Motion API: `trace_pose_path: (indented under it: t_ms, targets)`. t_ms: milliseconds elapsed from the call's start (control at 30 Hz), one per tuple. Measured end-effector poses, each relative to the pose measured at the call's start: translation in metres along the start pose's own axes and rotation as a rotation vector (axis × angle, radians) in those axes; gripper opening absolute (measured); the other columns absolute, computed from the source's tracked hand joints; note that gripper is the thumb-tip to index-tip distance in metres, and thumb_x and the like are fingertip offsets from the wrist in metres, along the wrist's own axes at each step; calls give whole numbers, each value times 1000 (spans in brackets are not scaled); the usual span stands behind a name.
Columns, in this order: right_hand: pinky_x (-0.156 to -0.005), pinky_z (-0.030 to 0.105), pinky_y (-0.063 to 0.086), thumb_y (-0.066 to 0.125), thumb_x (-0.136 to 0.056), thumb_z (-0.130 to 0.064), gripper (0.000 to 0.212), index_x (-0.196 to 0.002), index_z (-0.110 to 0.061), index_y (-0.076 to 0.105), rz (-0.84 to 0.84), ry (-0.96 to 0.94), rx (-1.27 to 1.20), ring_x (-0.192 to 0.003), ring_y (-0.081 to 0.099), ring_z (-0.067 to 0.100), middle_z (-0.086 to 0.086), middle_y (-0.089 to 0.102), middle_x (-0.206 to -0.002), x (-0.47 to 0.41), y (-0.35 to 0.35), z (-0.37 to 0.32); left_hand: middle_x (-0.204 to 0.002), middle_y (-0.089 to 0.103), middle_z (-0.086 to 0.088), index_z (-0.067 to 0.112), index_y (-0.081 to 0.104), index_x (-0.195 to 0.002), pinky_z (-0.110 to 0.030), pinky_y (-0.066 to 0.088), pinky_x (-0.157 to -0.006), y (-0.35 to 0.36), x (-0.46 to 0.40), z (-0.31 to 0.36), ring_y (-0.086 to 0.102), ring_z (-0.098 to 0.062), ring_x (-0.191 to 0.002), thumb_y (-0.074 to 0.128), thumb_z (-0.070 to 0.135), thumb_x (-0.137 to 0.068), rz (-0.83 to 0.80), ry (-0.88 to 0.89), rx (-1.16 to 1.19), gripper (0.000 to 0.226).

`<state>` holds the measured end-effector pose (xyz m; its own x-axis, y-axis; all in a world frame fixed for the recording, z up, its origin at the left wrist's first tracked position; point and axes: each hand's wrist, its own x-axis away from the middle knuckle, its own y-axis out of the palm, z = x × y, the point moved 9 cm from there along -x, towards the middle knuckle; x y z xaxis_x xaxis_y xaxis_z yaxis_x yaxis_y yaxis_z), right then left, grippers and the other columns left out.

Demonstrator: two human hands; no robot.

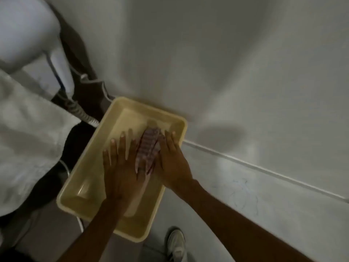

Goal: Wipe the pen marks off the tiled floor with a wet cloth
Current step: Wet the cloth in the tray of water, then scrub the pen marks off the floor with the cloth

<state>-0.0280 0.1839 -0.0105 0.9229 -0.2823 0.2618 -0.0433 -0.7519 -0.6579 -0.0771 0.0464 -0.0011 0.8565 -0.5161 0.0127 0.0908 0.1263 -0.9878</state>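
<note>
Pale tiled floor (283, 224), yellow basin (75, 197) set on it. Checked cloth (149, 148) is pressed inside between flat, spread left hand (120, 167) and right hand (171, 163); neither grip is closed. Pen marks (243, 193) are seen right of basin, nearer the right hand.

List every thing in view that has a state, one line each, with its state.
Cloth: bunched in the basin, pressed between both hands.
Basin: upright on the floor, seems to hold water.
Left hand: fingers spread, flat against the cloth's side.
Right hand: open, pressed to the cloth's other side.
Pen marks: faint scribbles on the floor tile, not yet wiped.
Shoe: planted on the floor beside the basin.
</note>
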Motion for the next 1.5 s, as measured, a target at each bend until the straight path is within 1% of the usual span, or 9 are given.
trace_pose_path:
  t_ms: [167,333,533,700,800,933,1033,1167,1500]
  targets:
    - [-134,59,-8,39,-110,-41,81,-168,-11,-8,5,201,85,-164,-15,43,26,-11,-177,-70,78,9,-178,22,-20,17,24,-171,-64,10,-133,47,-8,-55,12,-47,-165,31,43,-106,-41,-145,-6,70]
    - [-131,63,-17,59,-96,-24,94,-169,-15,1,104,188,158,-163,-18,44,27,-11,-176,-84,99,16,-178,22,-18,16,31,-169,-63,13,-133,61,0,-78,9,-44,-166,29,39,-110,-38,-212,78,63]
    - [-135,59,-7,54,-90,7,85,-167,-17,26,44,82,24,-165,-15,39,13,0,-180,-71,55,-2,-180,17,-13,19,26,-170,-62,15,-135,24,12,-33,6,-40,-167,32,39,-112,56,-200,170,62]
    - [-132,69,15,42,-87,15,85,-166,-9,24,233,-150,-96,-164,-15,36,16,8,-179,14,-22,-2,-179,17,-16,16,25,-170,-56,11,-135,-13,42,44,8,-40,-167,37,38,-113,177,-107,236,62]
    - [-131,67,22,35,-91,1,83,-168,-17,10,268,-165,-7,-165,-18,27,8,2,-180,84,-41,44,-180,14,-17,16,24,-170,-50,5,-136,-6,72,92,3,-37,-167,35,43,-113,149,-49,263,65]
    - [-130,66,27,45,-89,16,98,-167,-26,2,253,25,37,-166,-18,21,-3,-4,-179,181,-33,142,-181,12,-11,25,16,-172,-33,-9,-136,43,124,152,-13,-19,-168,29,51,-112,20,33,293,67]
    - [-128,68,29,49,-90,23,93,-163,-21,12,242,208,23,-164,-12,29,3,2,-176,245,-16,220,-181,9,-7,28,12,-171,-41,-1,-137,98,167,193,-13,-18,-168,31,50,-110,-122,111,244,68]
    - [-132,68,13,47,-96,18,83,-160,-21,10,188,415,6,-162,-13,35,6,-3,-173,303,6,313,-180,9,-5,24,24,-170,-46,4,-134,174,207,231,-4,-23,-166,29,52,-109,-319,190,196,67]
    - [-135,65,8,48,-95,11,82,-164,-15,11,218,515,-24,-165,-6,41,18,7,-178,320,53,512,-181,3,-14,18,15,-172,-51,7,-139,355,223,277,-6,-35,-168,20,52,-106,-553,276,35,74]
